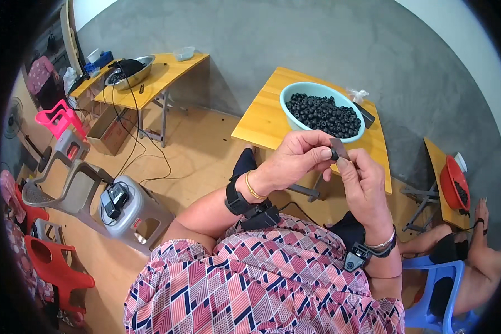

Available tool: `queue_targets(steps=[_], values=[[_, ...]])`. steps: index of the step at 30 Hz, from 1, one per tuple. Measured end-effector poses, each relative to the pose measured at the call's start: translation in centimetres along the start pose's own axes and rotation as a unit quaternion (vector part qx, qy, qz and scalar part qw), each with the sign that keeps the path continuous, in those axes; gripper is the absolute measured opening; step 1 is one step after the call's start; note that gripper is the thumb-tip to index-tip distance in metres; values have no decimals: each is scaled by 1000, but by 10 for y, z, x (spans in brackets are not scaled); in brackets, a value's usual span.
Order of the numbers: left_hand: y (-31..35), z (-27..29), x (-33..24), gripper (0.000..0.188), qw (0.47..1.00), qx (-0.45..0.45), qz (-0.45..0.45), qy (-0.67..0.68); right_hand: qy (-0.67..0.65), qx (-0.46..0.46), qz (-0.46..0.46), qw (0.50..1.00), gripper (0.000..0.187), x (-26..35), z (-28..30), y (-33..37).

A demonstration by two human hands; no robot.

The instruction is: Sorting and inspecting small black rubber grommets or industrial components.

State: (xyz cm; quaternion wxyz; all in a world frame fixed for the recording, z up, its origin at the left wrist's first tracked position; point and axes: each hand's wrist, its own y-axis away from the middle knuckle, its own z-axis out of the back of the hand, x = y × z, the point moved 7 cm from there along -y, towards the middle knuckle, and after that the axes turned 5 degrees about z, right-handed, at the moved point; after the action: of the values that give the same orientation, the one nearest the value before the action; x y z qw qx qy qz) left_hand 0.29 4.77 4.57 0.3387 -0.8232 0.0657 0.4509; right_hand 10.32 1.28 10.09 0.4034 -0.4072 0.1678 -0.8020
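Note:
My left hand (300, 158) pinches a small black round piece (334, 156) between thumb and forefinger, in front of my chest. In my right hand (364, 183) is a thin, flat grey metal blade (338, 146), its edge against or very close to the black piece. Whether they touch, I cannot tell. Just beyond my hands, a light blue basin (288, 114) full of small black round pieces (324, 114) with holes stands on a yellow wooden table (264, 111).
A dark box-shaped thing (367, 118) and a clear plastic bag (358, 96) lie by the basin. At right, another person's arm (480, 228) is near a red basin (451, 183). Left are a grey stool (133, 206), cables, a cardboard box (112, 131) and another table (175, 72).

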Motion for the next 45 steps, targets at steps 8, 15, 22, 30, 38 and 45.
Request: queue_targets(steps=[8, 15, 22, 30, 38, 45], values=[[-3, 4, 5, 19, 1000, -5, -7, -17, -2, -15, 12, 1000, 9, 0, 2, 1], [-5, -3, 4, 16, 999, -28, 0, -31, -2, -7, 32, 999, 8, -5, 2, 7], [-11, -3, 10, 16, 999, -24, 28, -14, 38, -10, 41, 998, 13, -15, -1, 12], [-8, -5, 15, 22, 986, 19, 56, 157, -2, -117, 52, 992, 20, -20, 26, 20], [-8, -8, 19, 19, 985, 6, 89, 148, 33, -82, 105, 991, 22, -8, 15, 11], [-7, -5, 22, 20, 988, 33, 87, 121, 32, -83, 141, 986, 19, -10, 11, 12]])
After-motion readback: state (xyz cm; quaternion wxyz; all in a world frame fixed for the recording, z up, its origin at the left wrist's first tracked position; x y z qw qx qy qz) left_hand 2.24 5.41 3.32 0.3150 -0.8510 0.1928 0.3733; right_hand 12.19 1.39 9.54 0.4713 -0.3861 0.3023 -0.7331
